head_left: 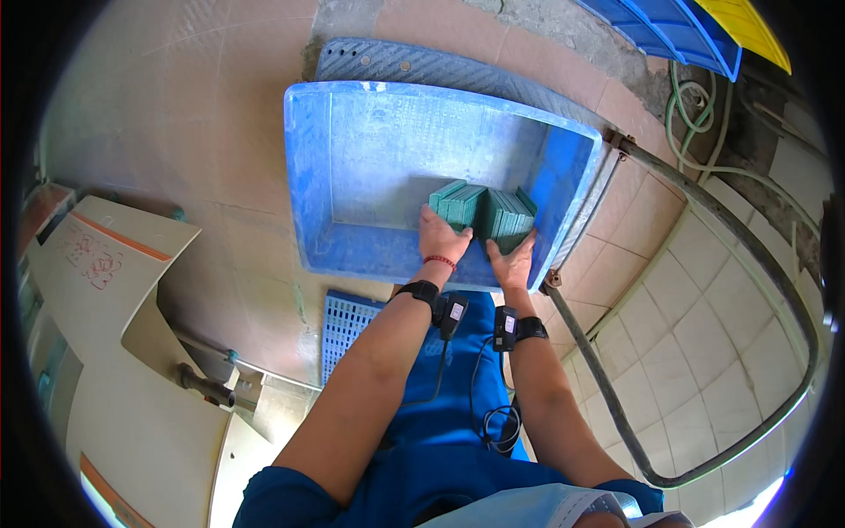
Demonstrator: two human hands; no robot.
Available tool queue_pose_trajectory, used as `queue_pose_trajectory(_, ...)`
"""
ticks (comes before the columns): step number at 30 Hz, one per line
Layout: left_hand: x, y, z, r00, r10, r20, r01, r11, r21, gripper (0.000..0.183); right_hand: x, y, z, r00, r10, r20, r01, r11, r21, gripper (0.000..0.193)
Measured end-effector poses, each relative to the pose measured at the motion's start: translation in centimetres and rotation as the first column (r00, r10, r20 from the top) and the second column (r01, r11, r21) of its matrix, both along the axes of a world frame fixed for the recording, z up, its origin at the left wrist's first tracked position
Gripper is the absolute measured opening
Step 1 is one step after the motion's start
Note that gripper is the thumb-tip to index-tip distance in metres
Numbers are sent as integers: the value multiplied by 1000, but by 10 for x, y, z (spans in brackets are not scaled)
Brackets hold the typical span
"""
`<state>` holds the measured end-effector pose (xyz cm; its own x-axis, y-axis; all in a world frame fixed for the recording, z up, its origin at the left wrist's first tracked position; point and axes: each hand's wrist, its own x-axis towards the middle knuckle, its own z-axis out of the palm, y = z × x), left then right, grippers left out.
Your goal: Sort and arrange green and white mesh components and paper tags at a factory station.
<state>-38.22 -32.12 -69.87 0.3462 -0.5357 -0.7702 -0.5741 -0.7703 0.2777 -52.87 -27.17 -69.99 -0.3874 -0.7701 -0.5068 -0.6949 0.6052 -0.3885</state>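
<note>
Two stacks of thin green square-edged plates stand side by side in the near right part of a large blue plastic tub (378,246). My left hand (443,236) is wrapped round the near side of the left stack of green plates (459,206). Around the right stack of green plates (508,216) my right hand (513,261) is closed, thumb toward the gap between the stacks. The stacks lean a little apart at the top. Fingers on the outer and far sides are partly hidden. What the plates are made of I cannot tell.
The tub rests on a metal-framed cart with a bent tube handle (766,238) at the right. A blue perforated crate (348,330) lies below the tub. White panels (114,290) stand at the left. A green hose (695,123) and a blue bin (660,31) are at the far right.
</note>
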Motion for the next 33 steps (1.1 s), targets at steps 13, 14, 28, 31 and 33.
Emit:
queue_pose_trajectory(13,-25,-26,17,966,224,130,-243,958,152,81,32,-20,-4,971,-126,-203,181,942,282,94)
queue_pose_trajectory(14,-24,-29,19,977,195,91,-210,954,216,75,27,-18,-6,974,-76,-214,130,960,248,91)
queue_pose_trajectory(28,81,-34,108,885,-3,-467,-114,968,-222,74,-47,-52,120,793,-268,547,219,963,155,67)
queue_pose_trajectory(31,109,-32,193,512,192,-837,-456,887,-76,54,-47,-65,195,516,-273,812,179,961,210,64)
queue_pose_trajectory(33,126,-25,259,249,258,-934,-559,826,79,52,-50,-62,230,320,-417,851,127,909,398,57)
